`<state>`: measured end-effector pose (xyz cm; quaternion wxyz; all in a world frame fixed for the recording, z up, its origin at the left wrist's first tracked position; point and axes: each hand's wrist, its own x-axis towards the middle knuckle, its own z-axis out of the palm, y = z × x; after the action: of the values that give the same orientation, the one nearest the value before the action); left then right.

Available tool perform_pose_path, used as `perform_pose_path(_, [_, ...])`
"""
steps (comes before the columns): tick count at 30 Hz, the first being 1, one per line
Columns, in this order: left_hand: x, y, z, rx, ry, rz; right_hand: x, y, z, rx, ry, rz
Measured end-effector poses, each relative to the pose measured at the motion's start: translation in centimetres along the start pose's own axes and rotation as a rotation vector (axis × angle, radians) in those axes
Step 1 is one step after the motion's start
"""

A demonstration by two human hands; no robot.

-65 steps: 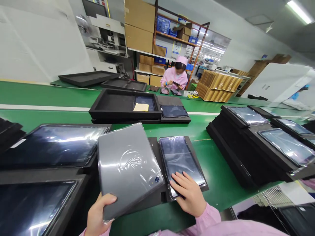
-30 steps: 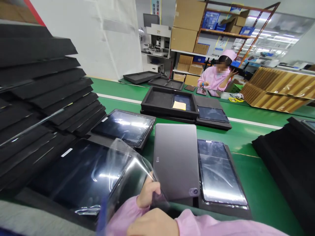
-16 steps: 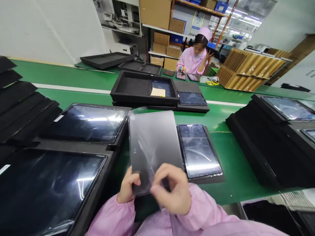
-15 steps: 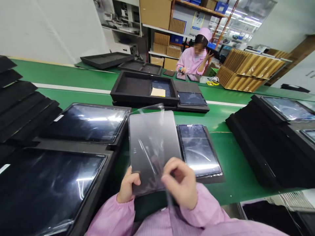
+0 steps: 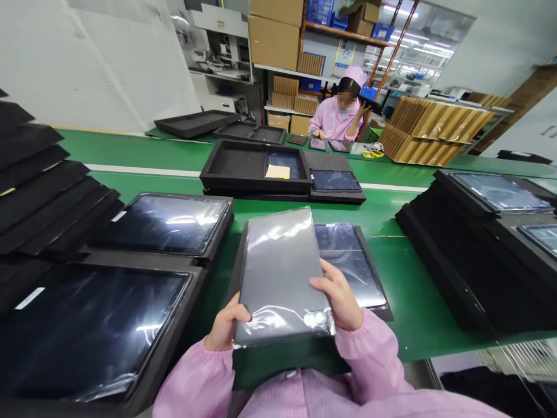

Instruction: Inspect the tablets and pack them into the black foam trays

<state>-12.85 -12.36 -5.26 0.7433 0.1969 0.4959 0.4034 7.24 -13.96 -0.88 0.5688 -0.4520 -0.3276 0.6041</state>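
Between my two hands is a grey tablet (image 5: pixel 281 261), its back facing up under shiny clear film. My left hand (image 5: pixel 226 322) grips the lower left edge, thumb on top. On the right edge, my right hand (image 5: pixel 342 293) is closed with the thumb over the back. The camera corner points toward me at the lower right. Partly behind the held tablet, another tablet (image 5: pixel 348 267) lies screen up on a black foam tray. To the left, large tablets in film, one farther (image 5: pixel 163 223) and one nearer (image 5: pixel 96 331), rest in black foam trays.
Stacked black foam trays stand at the left (image 5: pixel 52 186) and right (image 5: pixel 452 261) of the green bench (image 5: pixel 409 278). A foam tray with a yellow note (image 5: pixel 277 172) sits ahead. Across the bench works a person in pink (image 5: pixel 337 116), beside cardboard dividers (image 5: pixel 435 130).
My right hand has gone from pinching film over the tablet's lower part to gripping its right edge. The tablet has turned, bringing its camera corner near me; the film now lies closer to its back.
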Motion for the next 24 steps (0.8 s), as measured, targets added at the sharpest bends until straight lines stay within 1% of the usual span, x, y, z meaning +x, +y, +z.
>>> perform_pose_path(3, [0.1, -0.3, 0.5, 0.047, -0.175, 0.077, 0.0, -2.8, -0.4, -0.128, 0.014, -0.061])
perform_pose_path(5, [0.4, -0.6, 0.4, 0.065, -0.238, 0.141, -0.1, -4.6, -0.3, -0.292, 0.004, -0.14])
perform_pose_path(7, [0.7, -0.7, 0.0, 0.091, -0.283, 0.184, -0.3, -5.7, 0.5, -0.492, -0.008, -0.212])
perform_pose_path(9, [0.7, -0.5, -0.4, 0.113, -0.339, 0.207, -0.7, -6.0, 1.5, -0.654, -0.029, -0.244])
perform_pose_path(10, [0.6, -0.3, -0.5, 0.111, -0.351, 0.208, -1.1, -5.9, 2.0, -0.692, -0.061, -0.23])
perform_pose_path(11, [0.4, -0.1, -0.5, 0.103, -0.331, 0.203, -1.5, -5.8, 2.3, -0.698, -0.102, -0.213])
perform_pose_path(12, [0.1, 0.3, -0.5, 0.092, -0.273, 0.194, -2.0, -5.7, 2.4, -0.673, -0.14, -0.198])
perform_pose_path(13, [-0.3, 0.8, -0.4, 0.086, -0.18, 0.179, -2.5, -5.7, 2.2, -0.63, -0.164, -0.192])
perform_pose_path(14, [-0.6, 1.2, -0.3, 0.092, -0.064, 0.157, -3.0, -5.8, 1.7, -0.586, -0.161, -0.205])
perform_pose_path(15, [-1.0, 1.7, -0.2, 0.11, 0.05, 0.137, -3.4, -5.8, 1.0, -0.55, -0.13, -0.233])
perform_pose_path(16, [-1.3, 2.1, -0.1, 0.136, 0.137, 0.123, -3.7, -6.0, -0.1, -0.525, -0.077, -0.267])
perform_pose_path(17, [-1.5, 2.5, -0.1, 0.16, 0.188, 0.115, -3.9, -6.0, -1.4, -0.508, -0.015, -0.294])
perform_pose_path(18, [-1.5, 2.7, -0.1, 0.181, 0.209, 0.115, -4.1, -6.0, -2.8, -0.501, 0.048, -0.305])
perform_pose_path(20, [-1.3, 3.1, -0.4, 0.219, 0.203, 0.108, -4.1, -5.7, -5.9, -0.522, 0.184, -0.292])
perform_pose_path(23, [-0.2, 3.2, -0.8, 0.302, 0.17, 0.057, -3.8, -4.4, -10.3, -0.628, 0.429, -0.225])
perform_pose_path(24, [0.3, 3.2, -0.9, 0.344, 0.153, 0.059, -3.7, -3.8, -11.5, -0.676, 0.504, -0.191])
